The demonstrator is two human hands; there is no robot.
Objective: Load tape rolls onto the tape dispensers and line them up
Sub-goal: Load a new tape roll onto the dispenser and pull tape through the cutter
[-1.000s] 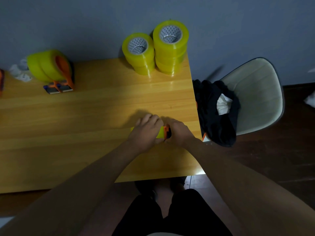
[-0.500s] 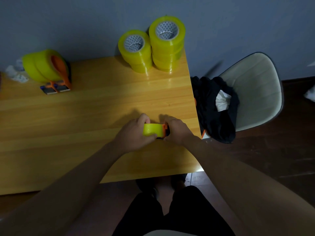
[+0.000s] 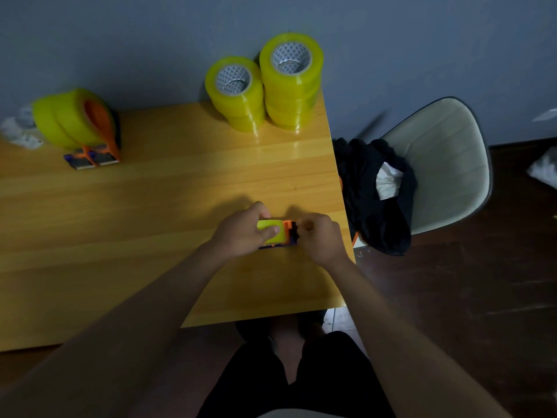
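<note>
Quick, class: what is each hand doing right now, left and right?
Left hand: grips the yellow tape roll on the orange dispenser.
Right hand: fingers curled at the dispenser's far side; whether it holds it cannot be told.

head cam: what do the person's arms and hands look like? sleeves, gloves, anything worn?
Both forearms are bare from the frame edge to the wrists, with no sleeves in view. The left hand and right hand wear no gloves, and no watch, ring or band is visible. Light is dim, so fine marks cannot be told. Dark shorts show below.

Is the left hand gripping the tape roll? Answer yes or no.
Yes, the left hand grips the tape roll.
</note>
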